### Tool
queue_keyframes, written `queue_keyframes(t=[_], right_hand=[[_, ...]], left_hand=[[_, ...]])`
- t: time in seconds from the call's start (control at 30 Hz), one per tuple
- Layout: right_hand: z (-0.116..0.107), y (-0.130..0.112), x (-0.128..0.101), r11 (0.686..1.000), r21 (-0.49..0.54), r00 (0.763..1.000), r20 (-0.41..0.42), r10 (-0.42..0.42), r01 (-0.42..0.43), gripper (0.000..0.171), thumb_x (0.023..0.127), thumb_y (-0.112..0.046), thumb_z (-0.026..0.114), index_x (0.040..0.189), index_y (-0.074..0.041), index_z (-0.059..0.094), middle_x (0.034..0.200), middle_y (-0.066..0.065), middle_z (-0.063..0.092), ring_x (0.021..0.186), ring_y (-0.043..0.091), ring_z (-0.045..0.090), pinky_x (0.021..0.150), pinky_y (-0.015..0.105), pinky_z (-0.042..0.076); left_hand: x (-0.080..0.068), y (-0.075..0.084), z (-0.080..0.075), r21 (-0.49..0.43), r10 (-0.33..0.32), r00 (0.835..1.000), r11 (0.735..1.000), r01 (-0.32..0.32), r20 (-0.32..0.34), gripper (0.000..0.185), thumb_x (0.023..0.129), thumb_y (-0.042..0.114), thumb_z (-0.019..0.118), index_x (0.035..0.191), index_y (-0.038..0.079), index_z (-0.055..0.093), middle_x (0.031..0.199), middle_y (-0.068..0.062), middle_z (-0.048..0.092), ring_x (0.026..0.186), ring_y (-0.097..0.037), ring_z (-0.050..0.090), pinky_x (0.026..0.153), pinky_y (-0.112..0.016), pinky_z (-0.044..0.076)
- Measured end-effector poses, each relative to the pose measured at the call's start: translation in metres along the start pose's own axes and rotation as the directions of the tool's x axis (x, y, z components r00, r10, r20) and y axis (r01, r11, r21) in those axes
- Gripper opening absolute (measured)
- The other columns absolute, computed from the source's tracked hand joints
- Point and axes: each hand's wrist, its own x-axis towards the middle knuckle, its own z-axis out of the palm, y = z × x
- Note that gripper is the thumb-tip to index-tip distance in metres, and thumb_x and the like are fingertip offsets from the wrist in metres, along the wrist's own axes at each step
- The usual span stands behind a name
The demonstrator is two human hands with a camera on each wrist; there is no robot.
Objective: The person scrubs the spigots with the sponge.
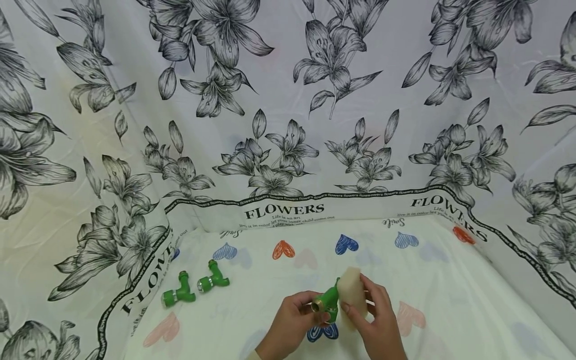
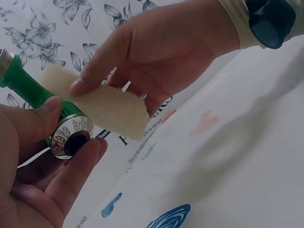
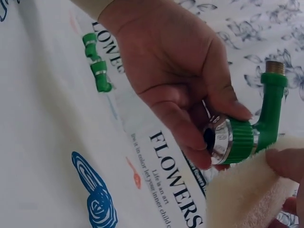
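My left hand (image 1: 294,317) grips a green tap (image 1: 331,298) by its ribbed, silver-ringed end. The threaded brass end of the tap points toward the head camera. In the left wrist view, my fingers lie around the silver ring (image 2: 61,142), which has a dark opening. My right hand (image 1: 378,317) pinches a cream, fuzzy-surfaced cloth (image 1: 352,290), thumb on the near face and fingers behind. Right beside the tap body, the cloth (image 3: 247,190) overlaps part of it in the right wrist view.
Two more green taps, one farther left (image 1: 178,292) and one nearer the middle (image 1: 213,277), lie on the white heart-printed cloth cover (image 1: 252,295). A flower-printed curtain (image 1: 288,100) rises behind and on both sides.
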Motion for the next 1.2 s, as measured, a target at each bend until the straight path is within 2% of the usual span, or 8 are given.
queue_keyframes(t=[0.13,0.33,0.43,0.6,0.8,1.03,1.2], right_hand=[[0.002,-0.005,-0.004,0.998,0.062,0.999,0.045,-0.009,0.007,0.071,0.098,-0.027,0.086,0.158,-0.011,0.053,0.137,0.006,0.058,0.119,0.025,0.06,0.098,0.031,0.058],[0.01,-0.015,-0.016,0.985,0.158,0.993,0.093,-0.077,0.062,0.068,0.095,-0.017,0.088,0.155,-0.008,0.057,0.132,0.004,0.059,0.114,0.024,0.06,0.094,0.034,0.06],[0.014,-0.022,-0.022,0.975,0.219,0.987,0.139,-0.076,0.044,0.069,0.091,-0.014,0.09,0.153,-0.009,0.059,0.129,0.003,0.059,0.114,0.022,0.061,0.093,0.033,0.061],[0.017,-0.031,-0.027,0.975,0.223,0.981,0.188,-0.054,0.011,0.07,0.088,-0.017,0.092,0.151,-0.014,0.061,0.128,0.002,0.06,0.115,0.021,0.061,0.095,0.032,0.06],[0.016,-0.03,-0.025,0.982,0.178,0.983,0.157,-0.091,0.063,0.07,0.085,-0.016,0.094,0.148,-0.015,0.063,0.126,-0.002,0.061,0.113,0.017,0.061,0.093,0.034,0.061],[0.016,-0.022,-0.023,0.982,0.13,0.984,0.099,-0.151,0.137,0.069,0.085,-0.016,0.095,0.147,-0.021,0.066,0.125,-0.009,0.062,0.111,0.014,0.059,0.088,0.033,0.061],[0.015,-0.015,-0.021,0.979,0.102,0.98,0.066,-0.186,0.178,0.072,0.083,-0.012,0.096,0.148,-0.017,0.065,0.126,-0.01,0.062,0.112,0.014,0.059,0.086,0.033,0.061]], left_hand=[[0.0,-0.001,0.0,0.007,0.015,1.0,1.0,-0.014,-0.012,0.022,0.096,-0.004,0.081,0.117,0.001,0.078,0.113,-0.013,0.074,0.095,-0.028,0.077,0.081,-0.038,0.067],[0.0,-0.005,0.0,0.003,0.039,0.998,0.999,-0.039,-0.051,0.026,0.096,-0.01,0.07,0.121,-0.004,0.074,0.118,-0.013,0.072,0.104,-0.029,0.076,0.083,-0.036,0.066],[0.002,-0.008,-0.002,0.03,0.035,0.995,0.999,-0.032,-0.092,0.034,0.091,-0.015,0.064,0.122,-0.004,0.073,0.119,-0.011,0.072,0.104,-0.026,0.074,0.081,-0.03,0.064],[0.005,-0.01,-0.006,0.077,0.035,0.991,0.997,-0.025,-0.132,0.035,0.091,-0.018,0.062,0.12,-0.002,0.073,0.117,-0.009,0.072,0.099,-0.023,0.072,0.08,-0.025,0.061],[0.005,-0.009,-0.005,0.042,0.009,0.991,0.999,-0.004,-0.131,0.038,0.087,-0.019,0.062,0.119,-0.002,0.072,0.116,-0.009,0.072,0.101,-0.024,0.073,0.08,-0.026,0.062],[0.003,-0.009,-0.003,0.012,-0.009,0.992,1.0,0.01,-0.122,0.033,0.089,-0.018,0.066,0.117,-0.002,0.072,0.115,-0.009,0.071,0.1,-0.024,0.073,0.078,-0.026,0.061],[0.003,-0.009,-0.002,0.019,-0.003,0.994,1.0,0.005,-0.109,0.037,0.086,-0.02,0.063,0.115,0.0,0.073,0.121,-0.01,0.07,0.103,-0.027,0.074,0.082,-0.03,0.064]])
